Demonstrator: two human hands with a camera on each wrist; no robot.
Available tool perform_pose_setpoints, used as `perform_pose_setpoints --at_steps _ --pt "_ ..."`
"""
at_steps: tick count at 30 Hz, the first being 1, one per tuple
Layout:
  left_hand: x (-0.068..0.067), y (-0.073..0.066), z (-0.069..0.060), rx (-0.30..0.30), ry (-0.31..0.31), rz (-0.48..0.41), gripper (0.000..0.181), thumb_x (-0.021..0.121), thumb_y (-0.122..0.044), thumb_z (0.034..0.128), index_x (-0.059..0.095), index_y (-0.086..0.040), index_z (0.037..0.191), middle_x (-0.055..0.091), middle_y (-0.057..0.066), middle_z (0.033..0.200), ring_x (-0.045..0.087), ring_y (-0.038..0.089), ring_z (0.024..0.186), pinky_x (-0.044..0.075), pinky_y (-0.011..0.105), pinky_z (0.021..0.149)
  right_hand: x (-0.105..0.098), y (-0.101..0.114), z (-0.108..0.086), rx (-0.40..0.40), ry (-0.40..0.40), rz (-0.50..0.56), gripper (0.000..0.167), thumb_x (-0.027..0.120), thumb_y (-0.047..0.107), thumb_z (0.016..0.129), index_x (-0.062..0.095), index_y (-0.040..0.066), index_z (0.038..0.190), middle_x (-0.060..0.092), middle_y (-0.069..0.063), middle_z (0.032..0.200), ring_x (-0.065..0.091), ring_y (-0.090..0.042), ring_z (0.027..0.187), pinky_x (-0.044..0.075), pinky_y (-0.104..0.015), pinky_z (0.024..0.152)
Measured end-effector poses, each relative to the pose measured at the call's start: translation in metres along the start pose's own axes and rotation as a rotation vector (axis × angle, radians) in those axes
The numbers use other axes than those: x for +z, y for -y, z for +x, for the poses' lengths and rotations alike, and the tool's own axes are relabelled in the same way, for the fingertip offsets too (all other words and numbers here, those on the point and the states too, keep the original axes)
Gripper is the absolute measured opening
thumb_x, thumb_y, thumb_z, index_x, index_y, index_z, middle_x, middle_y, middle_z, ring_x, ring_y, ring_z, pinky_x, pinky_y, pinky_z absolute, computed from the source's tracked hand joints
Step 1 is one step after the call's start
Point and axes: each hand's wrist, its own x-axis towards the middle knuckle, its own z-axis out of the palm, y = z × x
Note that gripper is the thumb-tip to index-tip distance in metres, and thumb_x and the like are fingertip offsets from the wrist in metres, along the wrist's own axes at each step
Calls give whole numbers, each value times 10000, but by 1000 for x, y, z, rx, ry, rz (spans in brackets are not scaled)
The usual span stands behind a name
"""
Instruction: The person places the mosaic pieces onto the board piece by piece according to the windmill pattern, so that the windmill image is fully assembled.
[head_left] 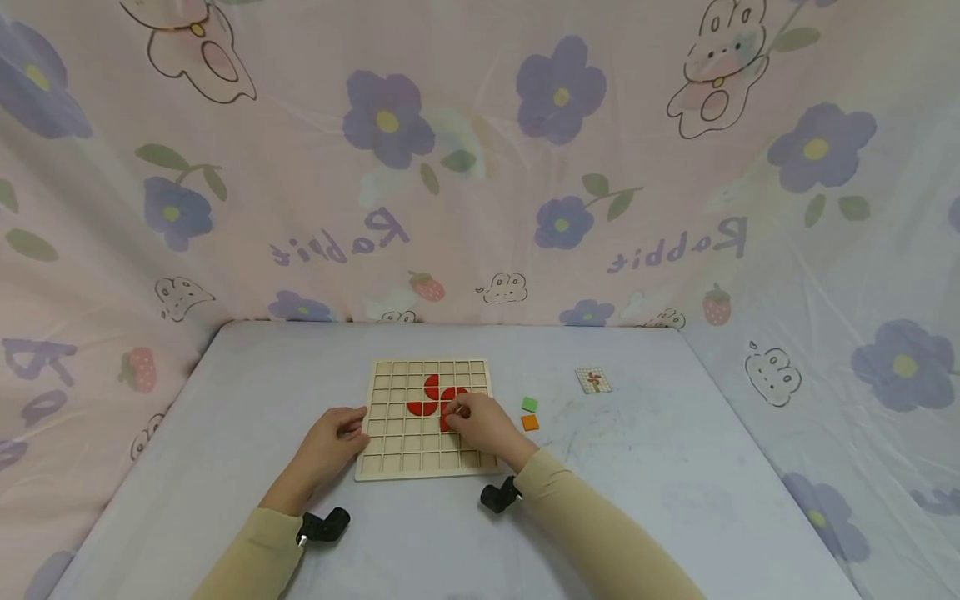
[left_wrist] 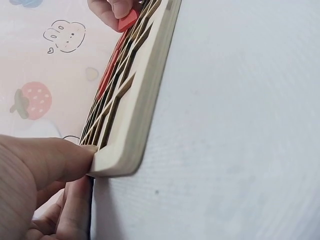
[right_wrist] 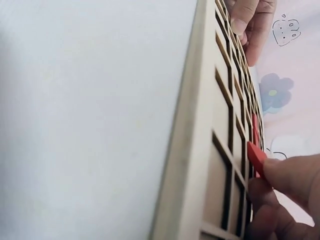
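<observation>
A square wooden grid board (head_left: pixel 390 467) lies on the table with several red rounded pieces (head_left: pixel 422 408) in its cells, near the middle. My left hand (head_left: pixel 330 446) grips the board's left edge; in the left wrist view the thumb of the left hand (left_wrist: pixel 45 165) presses on the rim by a corner. Over the right half of the board, my right hand (head_left: pixel 483 425) pinches a red piece (right_wrist: pixel 257 157) between thumb and fingers, tilted against the grid in the right wrist view. The fingers hide part of the cells beneath.
Right of the board lie a green square (head_left: pixel 529 404) and an orange square (head_left: pixel 530 422). Farther right is a small card (head_left: pixel 594 381) with a grid and a red figure. Patterned cloth (head_left: pixel 480 192) hangs behind the table.
</observation>
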Motion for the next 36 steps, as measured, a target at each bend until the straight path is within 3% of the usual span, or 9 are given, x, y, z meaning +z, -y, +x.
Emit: perform_pose_setpoints --at_steps 20,27,36 --pt "-1 -2 -1 9 7 -17 503 649 -21 894 499 40 1370 458 191 1281 513 252 1097 491 197 843 7 6 -3 27 -52 -15 40 672 192 920 686 155 917 573 61 754 505 -123 674 434 -253 567" --pt "-1 -1 -1 11 7 -14 504 645 -16 893 494 51 1369 449 196 1291 517 259 1110 488 197 856 7 1 -2 69 -18 32 180 737 212 871 611 151 985 566 23 782 519 -132 708 449 -254 592" --pt "-1 -3 -2 14 9 -19 502 644 -15 896 491 56 1369 443 197 1296 514 262 1116 489 193 854 6 -1 1 51 -36 32 209 755 219 855 563 151 904 547 13 783 505 -135 707 436 -261 599"
